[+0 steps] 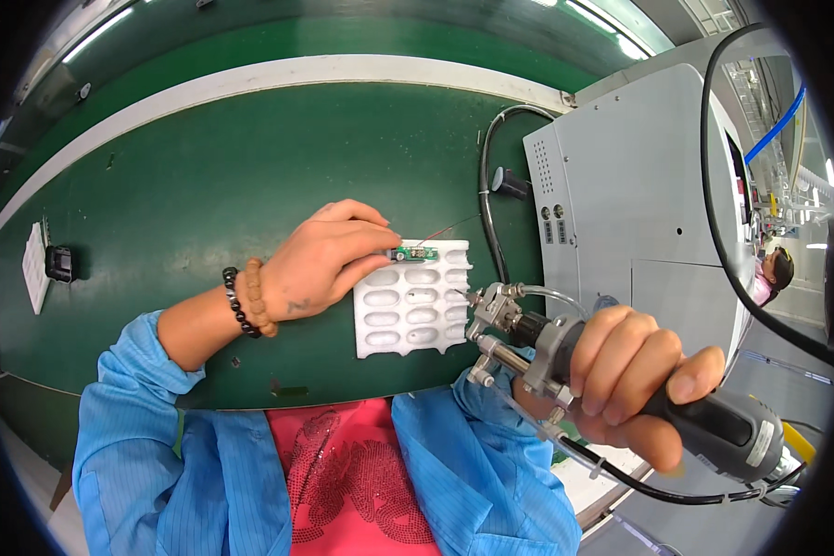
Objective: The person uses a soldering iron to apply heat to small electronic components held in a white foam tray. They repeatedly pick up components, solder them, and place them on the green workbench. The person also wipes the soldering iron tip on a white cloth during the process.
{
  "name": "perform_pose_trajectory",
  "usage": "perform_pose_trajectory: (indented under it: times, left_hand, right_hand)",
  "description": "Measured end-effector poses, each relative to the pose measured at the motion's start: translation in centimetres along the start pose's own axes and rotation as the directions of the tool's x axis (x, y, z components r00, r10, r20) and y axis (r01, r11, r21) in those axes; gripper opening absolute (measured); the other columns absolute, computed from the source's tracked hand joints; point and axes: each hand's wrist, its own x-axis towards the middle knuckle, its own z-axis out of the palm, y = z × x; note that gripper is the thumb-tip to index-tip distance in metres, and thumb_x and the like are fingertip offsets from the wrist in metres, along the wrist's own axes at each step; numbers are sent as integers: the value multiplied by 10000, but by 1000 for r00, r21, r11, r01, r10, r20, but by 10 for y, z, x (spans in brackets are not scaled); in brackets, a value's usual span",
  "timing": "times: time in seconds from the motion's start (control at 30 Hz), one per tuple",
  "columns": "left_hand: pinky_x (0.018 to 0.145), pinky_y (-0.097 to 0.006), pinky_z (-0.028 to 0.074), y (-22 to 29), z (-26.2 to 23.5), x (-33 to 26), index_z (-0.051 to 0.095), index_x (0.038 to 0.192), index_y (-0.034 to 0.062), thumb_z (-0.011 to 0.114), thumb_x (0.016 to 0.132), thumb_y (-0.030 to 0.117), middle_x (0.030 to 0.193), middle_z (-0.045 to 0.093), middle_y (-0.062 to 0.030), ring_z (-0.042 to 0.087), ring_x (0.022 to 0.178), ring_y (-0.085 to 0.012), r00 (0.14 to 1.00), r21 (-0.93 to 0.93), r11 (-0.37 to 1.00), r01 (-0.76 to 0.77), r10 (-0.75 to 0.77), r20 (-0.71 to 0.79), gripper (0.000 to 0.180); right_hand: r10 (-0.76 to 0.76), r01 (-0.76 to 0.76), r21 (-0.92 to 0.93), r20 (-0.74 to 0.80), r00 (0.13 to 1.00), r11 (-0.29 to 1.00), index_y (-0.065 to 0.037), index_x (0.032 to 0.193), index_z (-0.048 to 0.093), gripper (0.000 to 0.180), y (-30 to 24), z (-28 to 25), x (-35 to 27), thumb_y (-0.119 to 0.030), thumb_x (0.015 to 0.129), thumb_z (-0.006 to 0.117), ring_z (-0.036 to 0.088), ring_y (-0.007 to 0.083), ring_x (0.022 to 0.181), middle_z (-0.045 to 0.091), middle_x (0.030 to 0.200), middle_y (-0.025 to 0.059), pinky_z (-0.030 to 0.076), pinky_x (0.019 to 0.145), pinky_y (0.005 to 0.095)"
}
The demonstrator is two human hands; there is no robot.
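Note:
My left hand (315, 259) reaches over the far left corner of a white moulded tray (361, 345) with rows of oval hollows. Its thumb and fingertips pinch the left end of a small green circuit board (419, 253), which lies along the tray's far edge. A thin reddish wire runs up from the board. On the right, my right hand (625, 380) is wrapped round the dark body of an electric screwdriver (723, 426). Its metal head (500, 310), fitted with tubes, points left at the tray's right edge, apart from the board.
A large grey machine (621, 176) stands at the right, with a black cable (485, 185) looping beside it and a small dark cylinder (510, 183) nearby. Far left on the green table (204, 185) are a black part (59, 264) and a white tray (36, 269). Another person (777, 271) appears at the far right.

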Motion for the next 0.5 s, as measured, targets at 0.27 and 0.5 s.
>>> perform_pose_trajectory:
  times: [0.27,0.5]
  left_hand:
    - [881,-402,503,5,19,-4,689,1057,31,743,807,91,1035,699,-118,630,1046,-287,996,115,993,-4,14,-91,262]
    - [850,-394,509,0,32,-9,692,1011,28,805,723,82,1002,712,-94,656,993,-278,977,115,993,-10,34,-210,314]
  right_hand:
    - [46,-44,-60,30,998,997,-77,1075,459,439,9,8,8,-411,907,691,521,87,511,529,643,-17,449,462,213]
    - [78,-75,-47,61,995,996,-75,1099,458,452,32,13,16,-420,913,683,514,94,512,529,658,-13,443,459,225]
